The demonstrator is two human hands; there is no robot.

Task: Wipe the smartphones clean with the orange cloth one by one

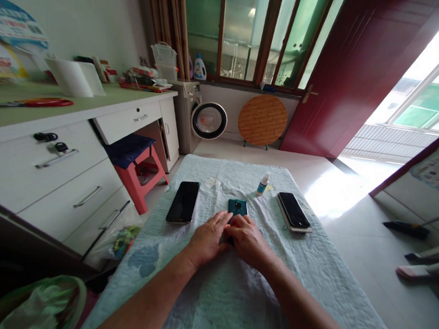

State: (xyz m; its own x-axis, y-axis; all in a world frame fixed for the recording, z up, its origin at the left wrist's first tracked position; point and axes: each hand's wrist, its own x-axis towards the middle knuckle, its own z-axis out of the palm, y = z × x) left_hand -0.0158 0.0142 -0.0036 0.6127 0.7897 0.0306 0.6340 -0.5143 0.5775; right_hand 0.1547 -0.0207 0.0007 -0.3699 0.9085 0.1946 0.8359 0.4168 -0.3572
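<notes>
A teal phone (238, 207) lies back up, camera side away from me, at the middle of the cloth-covered table. My left hand (210, 237) rests on its lower left side, fingers together. My right hand (249, 239) is curled over the lower part of the phone, fingers bent and pinching something small with a bit of orange showing, mostly hidden. Left of my hands is a large black tablet (183, 202). To the right, a black phone (294, 210) sits on a pale item. A small spray bottle (263, 184) with a white cap stands beyond the teal phone.
The table wears a light blue quilted cloth (220, 172). At the left are a white desk (57, 179), a pink stool (139, 182) and a bin (77, 297). Behind stand a washing machine (185, 117) and a round wooden board (263, 119). A red door (332, 68) is at the right.
</notes>
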